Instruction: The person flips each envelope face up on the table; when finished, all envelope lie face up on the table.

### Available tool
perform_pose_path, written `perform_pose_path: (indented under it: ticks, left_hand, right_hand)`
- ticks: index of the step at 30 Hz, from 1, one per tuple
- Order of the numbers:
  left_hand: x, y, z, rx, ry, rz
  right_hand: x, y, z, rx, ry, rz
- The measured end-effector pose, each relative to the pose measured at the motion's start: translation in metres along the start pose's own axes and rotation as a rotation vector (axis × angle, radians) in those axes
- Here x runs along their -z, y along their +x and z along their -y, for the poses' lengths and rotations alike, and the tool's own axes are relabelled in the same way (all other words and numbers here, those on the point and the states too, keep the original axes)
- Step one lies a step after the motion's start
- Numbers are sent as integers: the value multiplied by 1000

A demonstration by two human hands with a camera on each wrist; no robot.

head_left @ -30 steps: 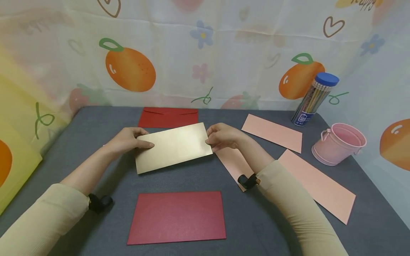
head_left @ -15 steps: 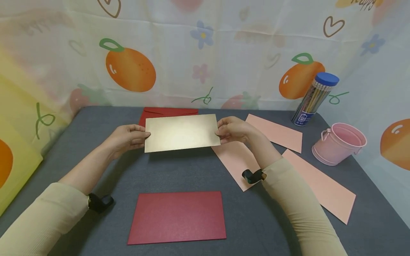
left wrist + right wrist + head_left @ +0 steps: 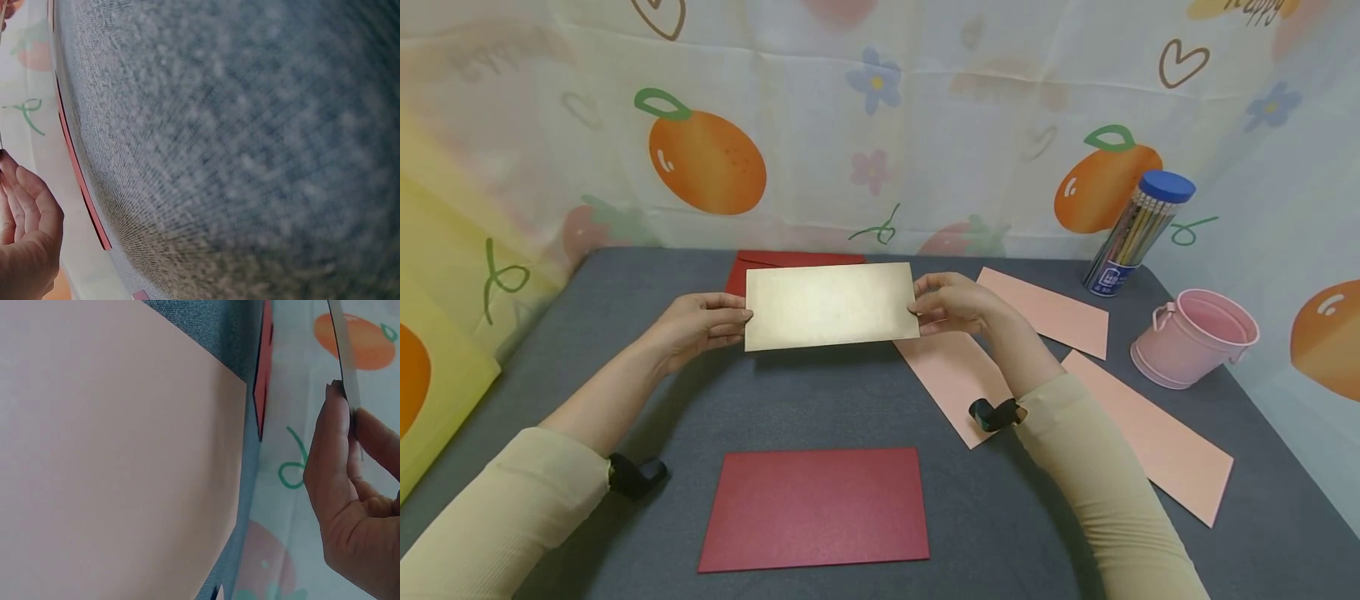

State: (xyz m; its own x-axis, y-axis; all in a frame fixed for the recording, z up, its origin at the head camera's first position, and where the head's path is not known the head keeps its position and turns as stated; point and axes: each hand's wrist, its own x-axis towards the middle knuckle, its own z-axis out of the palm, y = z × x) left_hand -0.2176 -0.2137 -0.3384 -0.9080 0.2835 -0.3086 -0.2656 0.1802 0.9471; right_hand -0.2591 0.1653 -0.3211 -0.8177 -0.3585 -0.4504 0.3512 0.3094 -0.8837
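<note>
- You have the gold envelope lifted off the table, tilted up on its long edge over the far middle of the top, its plain face toward you.
- As the pictures show it, the envelope is picked up and held level; nothing is in it that you can see, and it is not set down anywhere yet.
- Your left hand pinches the envelope's left short edge, thumb in front and fingers curled behind.
- Your right hand pinches the right short edge the same way; the right wrist view shows the thin edge caught between thumb and fingers.
- Just behind the envelope, a red envelope lies at the table's far edge, half hidden.
- A second red envelope lies flat by the near edge.
- Three pink paper strips lie toward the right side.
- A pink bucket and a pencil tube stand at the far right corner.
</note>
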Motion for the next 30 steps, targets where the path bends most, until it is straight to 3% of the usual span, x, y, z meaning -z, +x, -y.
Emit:
perform_pose_path:
  ticks: [6,14,30]
  left_hand:
    - [1,-2,-2,-23,-28,-27]
    - [7,-5,-6,-57,-150,-62]
    - [19,-8,-2,-74,-167,-81]
  right_hand:
    - [-1,0,1,3,71,-27]
    - [-4,-1,2,95,149,-53]
    - [-16,0,2,165,227,-86]
